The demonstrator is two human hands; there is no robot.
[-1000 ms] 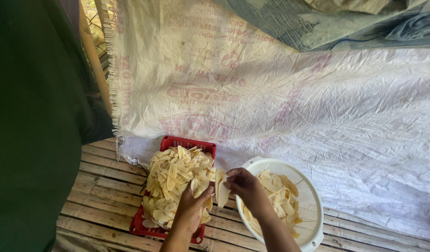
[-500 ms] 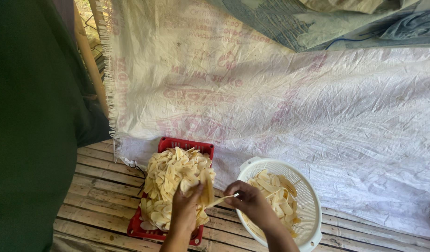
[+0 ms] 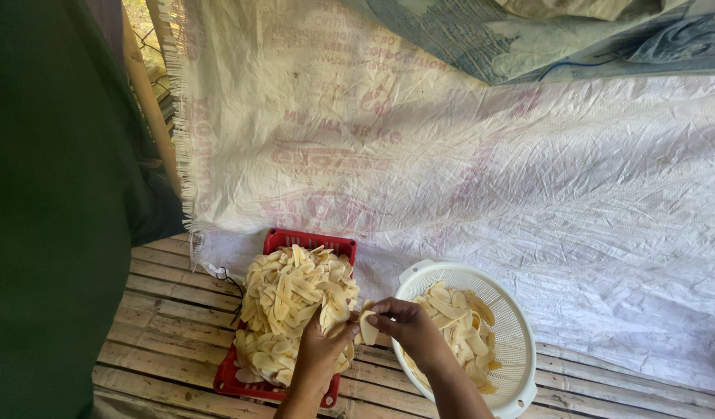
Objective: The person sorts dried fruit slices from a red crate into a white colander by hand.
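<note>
A pale yellow slice [image 3: 368, 327] sits pinched in the right hand [image 3: 410, 332], fingers closed on it, between the two containers. The left hand [image 3: 320, 351] grips other slices over the red tray [image 3: 309, 240], which is heaped high; the white colander [image 3: 519, 335] looks roughly half full, so much sorting seems left.

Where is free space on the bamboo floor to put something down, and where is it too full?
Bare bamboo slats lie left of the red tray, up to the dark green cloth. The gap between tray and white strainer is crowded: left hand and right hand hold slices there.
</note>
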